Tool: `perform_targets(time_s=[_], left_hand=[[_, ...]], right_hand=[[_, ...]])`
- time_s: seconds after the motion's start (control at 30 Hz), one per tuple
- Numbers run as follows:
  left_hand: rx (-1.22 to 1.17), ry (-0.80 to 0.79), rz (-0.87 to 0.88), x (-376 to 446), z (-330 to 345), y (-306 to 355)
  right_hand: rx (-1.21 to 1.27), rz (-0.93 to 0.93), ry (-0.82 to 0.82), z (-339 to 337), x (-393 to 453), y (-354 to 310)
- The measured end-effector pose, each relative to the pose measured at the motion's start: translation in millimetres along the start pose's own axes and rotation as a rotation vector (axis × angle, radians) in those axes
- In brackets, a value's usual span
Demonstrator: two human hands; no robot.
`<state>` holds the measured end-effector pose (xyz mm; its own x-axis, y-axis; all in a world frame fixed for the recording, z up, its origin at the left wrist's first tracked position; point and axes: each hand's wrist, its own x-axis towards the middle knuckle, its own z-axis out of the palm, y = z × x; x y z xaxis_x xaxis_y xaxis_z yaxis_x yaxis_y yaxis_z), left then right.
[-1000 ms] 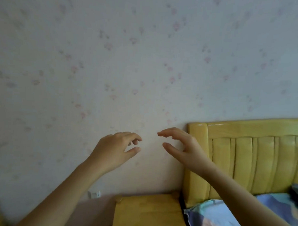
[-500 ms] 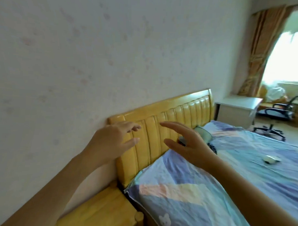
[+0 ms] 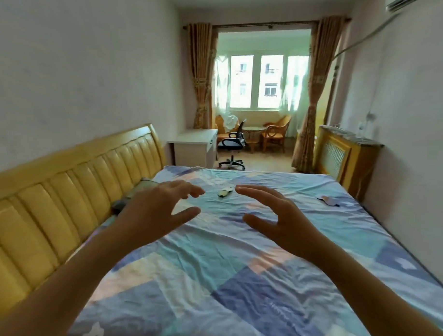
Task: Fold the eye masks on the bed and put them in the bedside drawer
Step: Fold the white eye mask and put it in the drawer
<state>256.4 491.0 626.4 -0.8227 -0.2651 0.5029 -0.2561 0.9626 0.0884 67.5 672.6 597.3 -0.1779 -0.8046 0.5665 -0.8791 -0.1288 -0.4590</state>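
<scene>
On bed (image 3: 236, 281), pale eye mask (image 3: 225, 193) beyond empty spread fingers (image 3: 189, 190).

home bedroom, bed (image 3: 236, 281) with patchwork sheet, padded yellow headboard (image 3: 64, 187) against the wall, gold curtains (image 3: 316, 95) framing a sunlit window alcove, wicker chairs (image 3: 275, 134), office chair (image 3: 232, 143), white desk (image 3: 195, 141)

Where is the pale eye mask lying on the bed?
In the head view the pale eye mask lies mid-bed, beyond the fingertips, between the left hand and right hand.
</scene>
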Motion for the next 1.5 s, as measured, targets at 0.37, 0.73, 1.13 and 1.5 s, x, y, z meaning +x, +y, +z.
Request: perform_targets(time_s=[0.37,0.73,1.13,1.5], left_hand=[[-0.231,-0.19,0.319,138,157,261],[-0.395,-0.26,0.618,305,312,468],[-0.57,-0.365,1.019,409,431,793],[-0.564,-0.376,0.919,491,512,988]], right_hand=[[-0.162,0.362,0.143,-222,-213,131],[-0.256,0.686,0.333,-363,-329,253],[-0.467,1.116,0.508,-545,-520,322],[-0.441,1.037,0.386,-741,-607,461]])
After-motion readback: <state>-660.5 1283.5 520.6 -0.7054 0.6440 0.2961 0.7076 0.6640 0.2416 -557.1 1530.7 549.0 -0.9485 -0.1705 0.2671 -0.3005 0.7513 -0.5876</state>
